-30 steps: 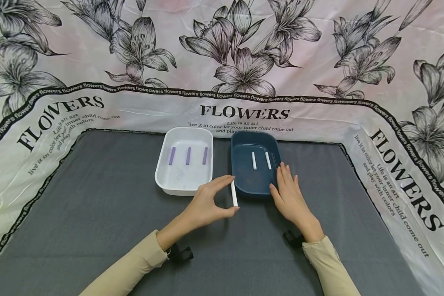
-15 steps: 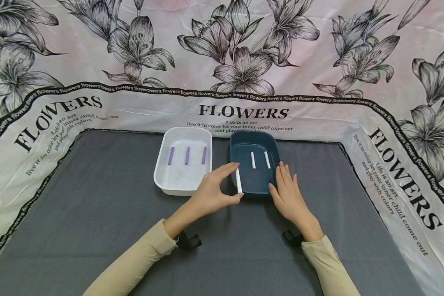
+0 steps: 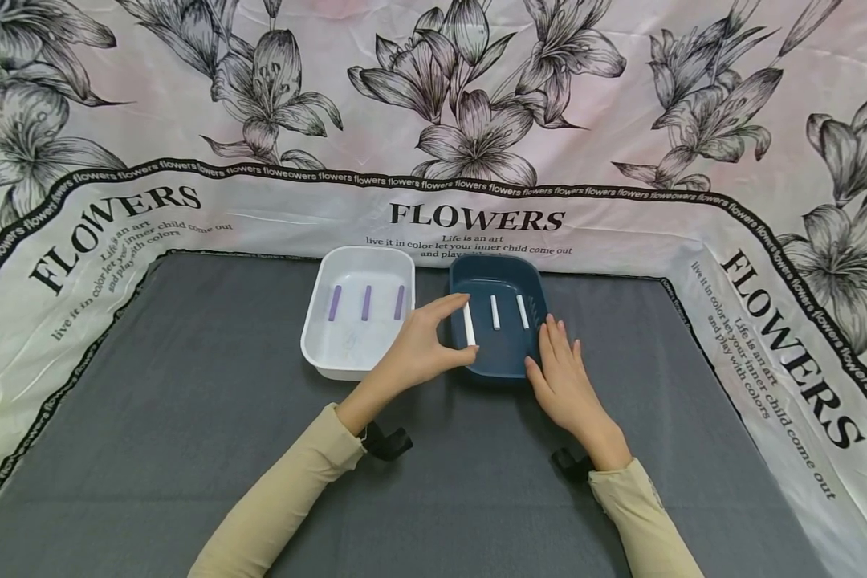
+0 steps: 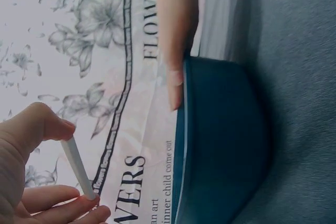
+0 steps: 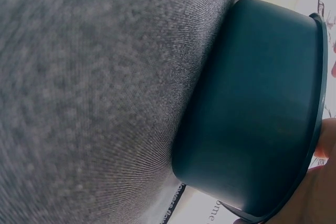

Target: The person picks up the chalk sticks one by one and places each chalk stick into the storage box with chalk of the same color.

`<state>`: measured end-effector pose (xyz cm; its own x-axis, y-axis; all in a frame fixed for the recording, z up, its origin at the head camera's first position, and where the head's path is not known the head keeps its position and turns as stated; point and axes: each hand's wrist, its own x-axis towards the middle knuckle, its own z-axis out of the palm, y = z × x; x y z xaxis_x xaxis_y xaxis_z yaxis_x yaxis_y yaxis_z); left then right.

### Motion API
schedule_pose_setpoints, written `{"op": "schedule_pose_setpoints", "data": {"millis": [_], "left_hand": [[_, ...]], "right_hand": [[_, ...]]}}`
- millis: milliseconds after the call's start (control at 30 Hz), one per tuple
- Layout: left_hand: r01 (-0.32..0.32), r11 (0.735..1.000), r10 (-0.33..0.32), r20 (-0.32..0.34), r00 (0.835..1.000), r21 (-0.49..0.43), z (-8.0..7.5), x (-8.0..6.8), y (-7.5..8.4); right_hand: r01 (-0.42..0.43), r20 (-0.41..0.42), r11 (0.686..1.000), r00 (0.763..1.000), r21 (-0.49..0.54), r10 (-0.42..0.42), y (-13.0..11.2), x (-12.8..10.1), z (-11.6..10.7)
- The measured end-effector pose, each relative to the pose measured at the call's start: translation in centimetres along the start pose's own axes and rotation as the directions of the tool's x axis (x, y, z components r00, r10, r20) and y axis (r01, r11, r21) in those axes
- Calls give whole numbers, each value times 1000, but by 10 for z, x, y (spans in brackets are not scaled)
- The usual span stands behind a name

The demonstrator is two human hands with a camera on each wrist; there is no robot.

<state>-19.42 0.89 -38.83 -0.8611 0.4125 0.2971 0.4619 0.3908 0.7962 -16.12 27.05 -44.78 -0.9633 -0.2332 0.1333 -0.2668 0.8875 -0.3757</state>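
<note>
Looking down from the head view, the left hand [image 3: 419, 353] pinches a white stick [image 3: 468, 324] between thumb and forefinger, over the blue tray [image 3: 501, 365], beside two white sticks [image 3: 509, 312] already lying there. The right hand [image 3: 559, 377] rests with straight fingers against that tray's right wall. Three purple sticks [image 3: 365, 303] lie in the white tray [image 3: 335, 365], so the sorting looks nearly finished; this stick is not yet set down.

The left wrist view shows the stick [image 4: 77, 168] pinched above the tray rim [image 4: 181, 145].

The right wrist view shows only the tray's outer wall [image 5: 252, 114] on grey cloth [image 5: 89, 98].
</note>
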Motion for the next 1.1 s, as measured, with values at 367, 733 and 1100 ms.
{"op": "schedule_pose_setpoints", "data": {"millis": [367,733,1100], "left_hand": [[92,993,-95,35,995,73,-7,30,-1],[146,980,-153,41,987,137,-12,60,2],[224,933,-257,86,963,281,-4,85,-2]], "right_hand": [[-3,-1,1000,1000,-2,3,0,1,2],[-4,-2,1000,1000,-8,4,1,1,1],[-1,1,1000,1000,-1,1,0,1,1]]}}
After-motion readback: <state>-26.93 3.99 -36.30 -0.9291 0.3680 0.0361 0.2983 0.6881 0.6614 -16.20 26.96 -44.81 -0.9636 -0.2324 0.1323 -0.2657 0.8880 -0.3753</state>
